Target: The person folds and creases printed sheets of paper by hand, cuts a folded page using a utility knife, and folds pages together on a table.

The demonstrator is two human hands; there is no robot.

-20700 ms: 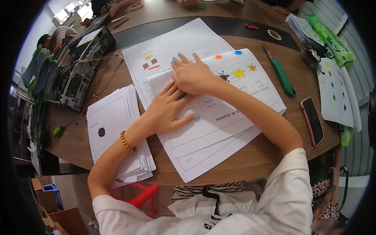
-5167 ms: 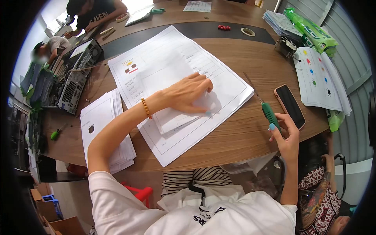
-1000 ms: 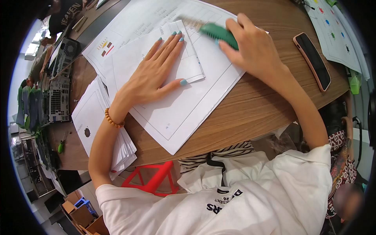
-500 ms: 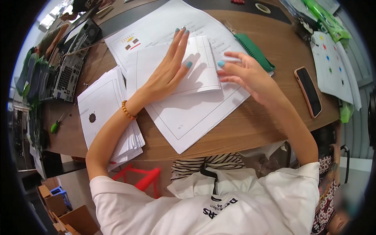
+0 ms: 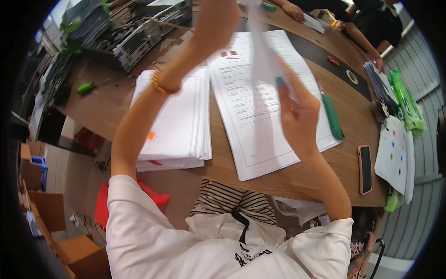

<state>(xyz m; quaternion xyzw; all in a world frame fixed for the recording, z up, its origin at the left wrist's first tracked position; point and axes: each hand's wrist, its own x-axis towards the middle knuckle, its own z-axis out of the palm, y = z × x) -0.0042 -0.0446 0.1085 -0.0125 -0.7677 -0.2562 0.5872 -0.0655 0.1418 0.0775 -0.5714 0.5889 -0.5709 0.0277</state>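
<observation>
A folded sheet of paper [image 5: 265, 58] is held up nearly edge-on and smeared by motion. My right hand [image 5: 299, 118] grips its lower right part, the thumb with a blue-green nail pressed against it. Close to the sheet's upper end is my left hand [image 5: 217, 25], blurred and cut off by the top of the view, so its fingers are hidden. Beneath the raised sheet lies a stack of printed sheets [image 5: 248, 139] with lines of text. Left of that, under my left forearm, sits a thick pile of paper [image 5: 181, 125] with an orange splat mark.
A phone [image 5: 365, 169] and a green zipped case [image 5: 331, 116] lie to the right. Tape roll [image 5: 351, 77] and green screwdriver [image 5: 86, 87] rest on the wooden desk [image 5: 111, 111]. A computer case [image 5: 148, 42] stands back left. Other people's arms [image 5: 360, 37] reach in at the back right.
The folded sheet has come up off the printed stack, with my right hand now gripping it. My left hand has moved up and away. The camera view has shifted.
</observation>
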